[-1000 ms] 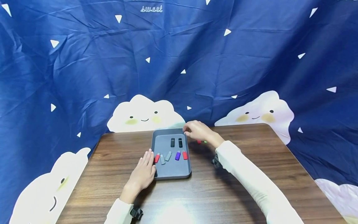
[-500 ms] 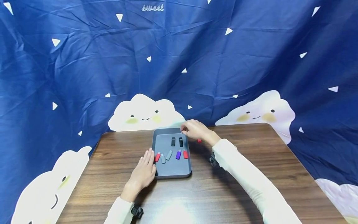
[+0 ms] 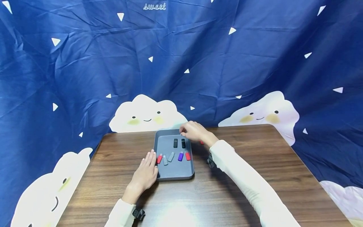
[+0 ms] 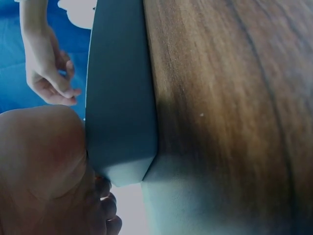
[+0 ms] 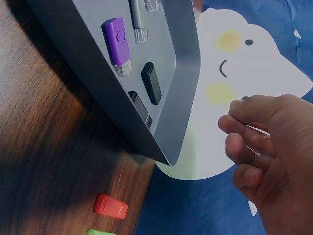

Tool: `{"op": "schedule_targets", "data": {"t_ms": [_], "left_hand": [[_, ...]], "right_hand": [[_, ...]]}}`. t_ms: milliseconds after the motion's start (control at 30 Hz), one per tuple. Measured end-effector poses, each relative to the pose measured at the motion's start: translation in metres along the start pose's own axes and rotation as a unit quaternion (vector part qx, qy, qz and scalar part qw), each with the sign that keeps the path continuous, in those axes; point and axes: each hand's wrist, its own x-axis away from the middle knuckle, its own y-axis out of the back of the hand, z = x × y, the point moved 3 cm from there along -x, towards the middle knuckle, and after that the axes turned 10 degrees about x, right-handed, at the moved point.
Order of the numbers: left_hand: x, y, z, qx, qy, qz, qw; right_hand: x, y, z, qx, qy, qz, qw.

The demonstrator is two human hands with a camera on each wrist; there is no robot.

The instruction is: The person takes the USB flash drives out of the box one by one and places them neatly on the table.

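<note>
A grey tray (image 3: 175, 171) lies on the table, with USB sticks inside it. Two black USB sticks (image 3: 175, 143) are near its far end. Below them is a loose row: a red USB stick (image 3: 159, 158), two grey ones (image 3: 171, 156), a purple one (image 3: 180, 156) and another red one (image 3: 188, 156). Along the tray's left wall my left hand (image 3: 145, 173) rests with straight fingers. My right hand (image 3: 193, 130) hovers over the tray's far right corner. In the right wrist view its fingers (image 5: 247, 147) are loosely bent, with nothing visible between them.
Right of the tray, a red USB stick (image 5: 111, 206) and a green piece (image 5: 100, 232) lie on the wooden table (image 3: 255, 164), partly cut off or covered by my right arm. A blue cloth (image 3: 198, 63) with white clouds hangs behind the table's far edge.
My right hand has drifted left, from beside the tray's far right corner to over it. My left hand and the USB sticks in the tray stay put.
</note>
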Motion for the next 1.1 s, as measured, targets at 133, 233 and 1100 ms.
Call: {"op": "schedule_targets", "data": {"t_ms": [133, 233, 1100], "left_hand": [[-0.001, 0.001, 0.0, 0.007, 0.0, -0.002, 1.0], [0.0, 0.001, -0.001, 0.007, 0.001, -0.001, 1.0], [0.0, 0.003, -0.002, 0.011, -0.009, -0.011, 0.9998]], "right_hand": [[-0.004, -0.003, 0.002, 0.007, -0.004, 0.002, 1.0], [-0.007, -0.005, 0.004, 0.005, -0.007, 0.005, 1.0], [-0.02, -0.028, 0.016, 0.0, -0.032, 0.039, 0.9987]]}}
